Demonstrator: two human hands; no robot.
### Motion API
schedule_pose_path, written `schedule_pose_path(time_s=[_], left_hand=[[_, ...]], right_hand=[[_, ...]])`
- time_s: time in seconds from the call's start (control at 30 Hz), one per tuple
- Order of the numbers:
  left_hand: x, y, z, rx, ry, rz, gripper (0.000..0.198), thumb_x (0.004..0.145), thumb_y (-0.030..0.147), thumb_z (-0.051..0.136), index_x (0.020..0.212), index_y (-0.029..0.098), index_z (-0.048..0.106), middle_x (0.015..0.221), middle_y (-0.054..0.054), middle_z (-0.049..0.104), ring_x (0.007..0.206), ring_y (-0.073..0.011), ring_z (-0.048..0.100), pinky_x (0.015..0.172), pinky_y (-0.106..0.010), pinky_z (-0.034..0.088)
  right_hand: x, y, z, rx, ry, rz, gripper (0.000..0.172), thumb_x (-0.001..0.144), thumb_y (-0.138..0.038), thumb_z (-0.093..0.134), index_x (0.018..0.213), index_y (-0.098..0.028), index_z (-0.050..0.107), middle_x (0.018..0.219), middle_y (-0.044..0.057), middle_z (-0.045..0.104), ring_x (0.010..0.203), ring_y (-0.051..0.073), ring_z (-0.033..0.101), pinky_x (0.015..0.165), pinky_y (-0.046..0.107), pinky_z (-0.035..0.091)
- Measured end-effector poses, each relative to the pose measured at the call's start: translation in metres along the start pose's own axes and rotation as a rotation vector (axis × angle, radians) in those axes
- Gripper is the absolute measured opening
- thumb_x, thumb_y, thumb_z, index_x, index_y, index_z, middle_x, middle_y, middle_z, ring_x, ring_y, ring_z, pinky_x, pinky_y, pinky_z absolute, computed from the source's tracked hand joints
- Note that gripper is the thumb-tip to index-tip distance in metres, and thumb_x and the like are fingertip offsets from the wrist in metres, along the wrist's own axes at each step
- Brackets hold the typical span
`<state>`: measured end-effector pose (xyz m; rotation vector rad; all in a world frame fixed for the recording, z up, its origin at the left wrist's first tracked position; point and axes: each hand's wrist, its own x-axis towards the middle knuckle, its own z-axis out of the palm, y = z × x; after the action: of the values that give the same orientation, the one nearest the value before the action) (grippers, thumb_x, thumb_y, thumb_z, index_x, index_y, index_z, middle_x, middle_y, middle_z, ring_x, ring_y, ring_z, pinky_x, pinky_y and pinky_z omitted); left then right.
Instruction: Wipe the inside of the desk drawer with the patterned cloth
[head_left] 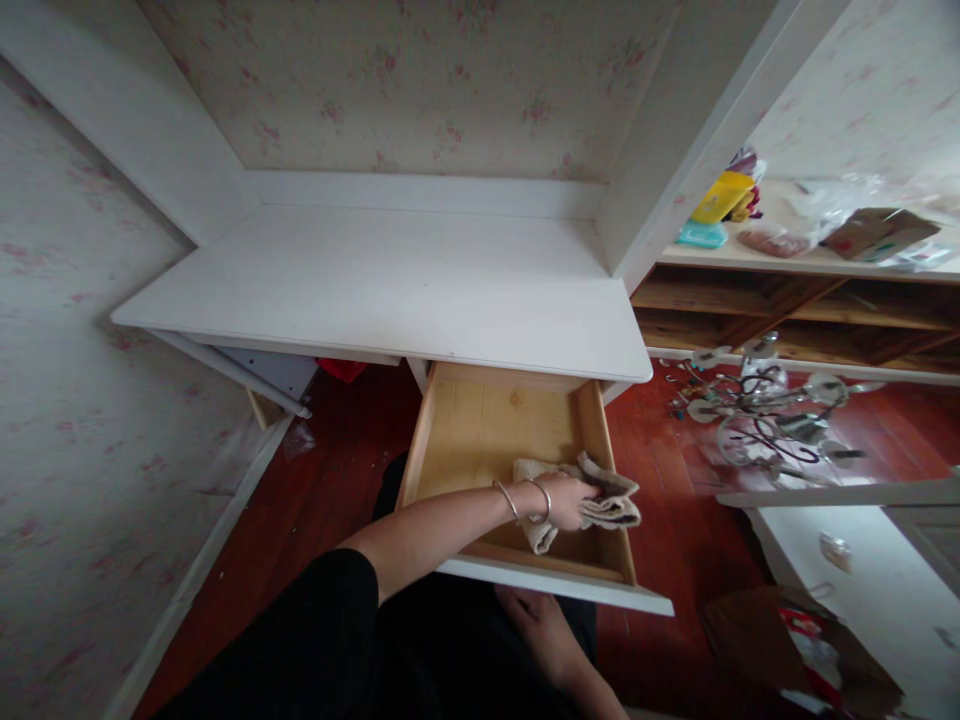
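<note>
A beige cloth (611, 490) is bunched in my left hand (566, 498), which wears two bangles at the wrist. The hand presses it at the right side of a pulled-out wooden drawer (480, 430), with part of the cloth lapping over the side wall. Below the drawer's white front (555, 585), close to my lap, rests my right hand (536, 625). Its fingers are mostly hidden by the drawer front and shadow, so I cannot tell whether they grip anything. The drawer belongs to a white desk (390, 270).
Right of the desk, a chandelier (780, 410) lies on the red wooden floor. Behind it, a low shelf unit (795, 300) carries bags and a yellow container (724, 197). A cardboard box (735, 625) and a white panel (862, 560) are at the lower right. A papered wall closes the left.
</note>
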<state>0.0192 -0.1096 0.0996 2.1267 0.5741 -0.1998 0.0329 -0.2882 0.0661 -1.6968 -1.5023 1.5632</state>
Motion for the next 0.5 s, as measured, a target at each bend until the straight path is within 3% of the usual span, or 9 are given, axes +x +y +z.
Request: schedule_pose_path(time_s=[0.1,0.17,0.33,0.5], left_hand=[[-0.015,0.010,0.007,0.046,-0.194,0.102,0.048,0.059,0.009,0.066,0.104,0.026,0.070,0.101,-0.008,0.072,0.097,-0.0313,0.067,0.082,-0.039,0.054],[-0.024,0.014,0.005,0.051,-0.251,0.122,0.048,0.051,0.002,0.064,0.091,0.029,0.073,0.091,-0.004,0.073,0.090,-0.0313,0.068,0.076,-0.039,0.055],[-0.056,0.008,-0.012,0.084,-0.198,0.035,0.034,0.047,0.002,0.065,0.064,0.032,0.070,0.068,0.002,0.070,0.080,-0.0275,0.068,0.076,-0.038,0.054],[-0.107,-0.023,-0.025,0.183,-0.191,-0.108,0.024,0.044,0.003,0.066,0.042,0.025,0.055,0.052,0.002,0.061,0.069,-0.0236,0.065,0.070,-0.034,0.051]], right_hand=[[0.000,-0.002,0.000,-0.012,0.011,0.003,0.055,0.094,-0.061,0.034,0.076,-0.019,0.065,0.082,0.004,0.068,0.083,0.024,0.058,0.078,0.033,0.042],[0.000,-0.002,0.001,0.006,0.014,-0.003,0.055,0.093,-0.061,0.035,0.077,-0.019,0.065,0.083,0.004,0.068,0.084,0.023,0.058,0.080,0.033,0.042],[0.000,0.000,0.002,0.037,0.016,-0.003,0.056,0.093,-0.063,0.035,0.078,-0.018,0.067,0.087,0.004,0.069,0.087,0.024,0.057,0.085,0.035,0.043],[0.001,0.004,0.002,0.039,-0.014,0.013,0.057,0.091,-0.065,0.036,0.083,-0.019,0.070,0.092,0.005,0.069,0.095,0.027,0.058,0.091,0.038,0.041]])
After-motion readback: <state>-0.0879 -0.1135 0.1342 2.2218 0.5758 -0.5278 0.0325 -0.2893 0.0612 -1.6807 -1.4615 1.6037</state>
